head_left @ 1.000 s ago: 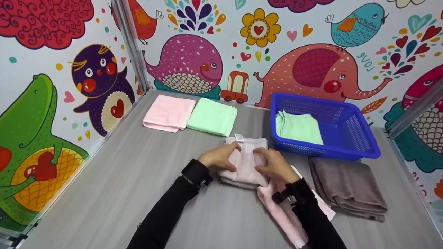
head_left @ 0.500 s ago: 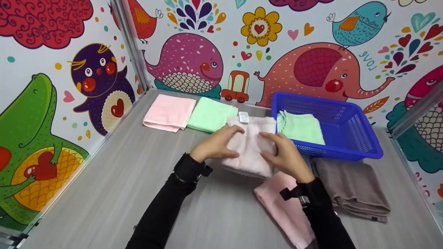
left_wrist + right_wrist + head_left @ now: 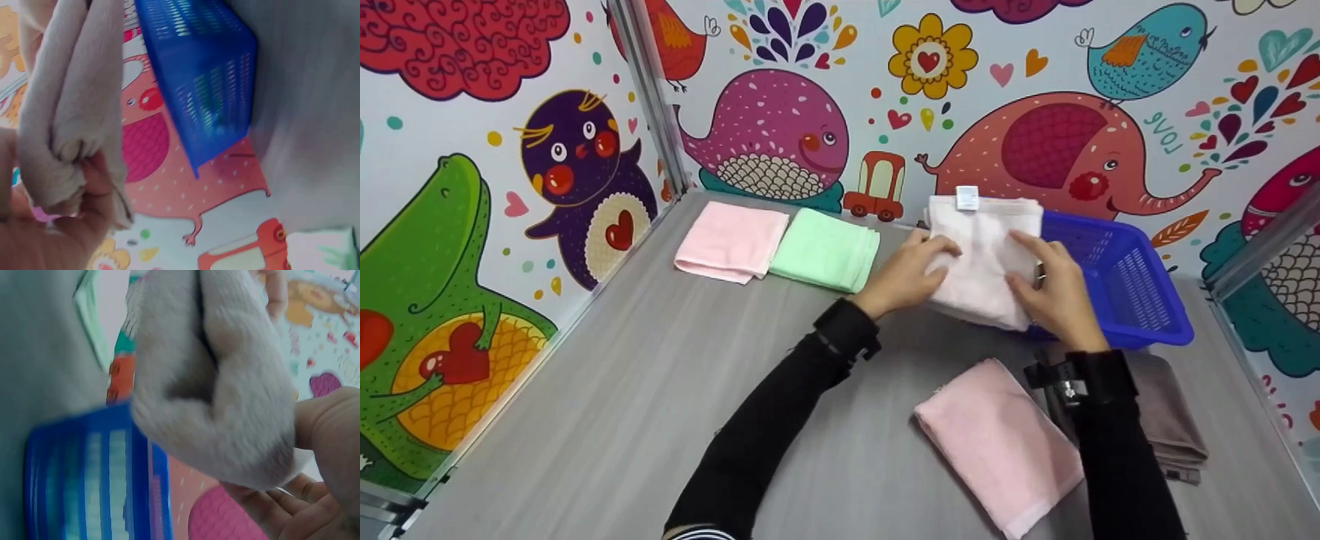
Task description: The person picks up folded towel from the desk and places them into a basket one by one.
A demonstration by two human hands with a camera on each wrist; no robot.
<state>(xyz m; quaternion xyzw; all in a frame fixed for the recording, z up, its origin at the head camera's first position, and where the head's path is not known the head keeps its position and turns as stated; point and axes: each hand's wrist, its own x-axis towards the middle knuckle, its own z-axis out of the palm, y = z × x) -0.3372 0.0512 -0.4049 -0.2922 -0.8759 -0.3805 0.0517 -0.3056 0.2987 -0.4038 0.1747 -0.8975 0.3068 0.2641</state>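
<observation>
Backdrop: white walls [image 3: 915, 82] printed with a purple whale [image 3: 769, 124], a coral elephant [image 3: 1035, 146] and a green crocodile [image 3: 442, 300].
Surface: grey wood-grain tabletop [image 3: 607, 390].
Landmark: blue rectangular perforated plastic basket [image 3: 1176, 292], standing on the tabletop near the back.
In the grip: pale pinkish-white plush folded towel [image 3: 986, 277] with a small white tag [image 3: 967, 198] at its top edge, raised at the left end of the basket and hiding that end in the head view; how far it reaches over the rim is hard to judge.
Left grip: left hand [image 3: 906, 276] pinches the towel's left edge, narrow on the layers.
Right grip: right hand [image 3: 1057, 289] pinches the towel's right edge, thumb against fingers.
Left of the basket: mint-green folded towel [image 3: 826, 251], with a light pink folded towel [image 3: 731, 241] just beside it, farther out.
In front of the basket: rose-pink oblong folded towel [image 3: 997, 450] and, to its right, a grey-brown folded towel [image 3: 1174, 409] partly hidden by a black sleeve [image 3: 1132, 465].
</observation>
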